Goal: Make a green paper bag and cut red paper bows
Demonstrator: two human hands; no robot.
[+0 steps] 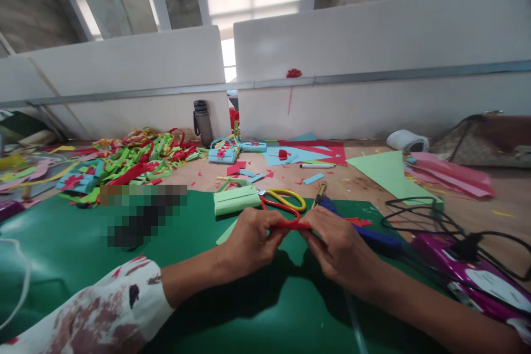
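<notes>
My left hand (253, 237) and my right hand (341, 240) meet above the green mat (215, 315). Between their fingertips they pinch a small folded red piece (295, 226), perhaps paper or felt; the fingers hide part of it. Just behind it lie scissors (290, 194) with one red and one yellow handle loop. A light green little handbag made of paper or felt (236, 199) sits beyond my left hand. Close to my right hand are a cutter knife (319, 193) and a blue glue gun (379, 239), its body partly covered by that hand.
Heaped colourful strips (145, 157) fill the left back, beside small blue handbags (223, 153) and a dark bottle (203, 124). To the right lie a purple power strip (489, 274), black cable (409, 227) and light green sheet (385, 174). A white partition (365, 38) rises behind.
</notes>
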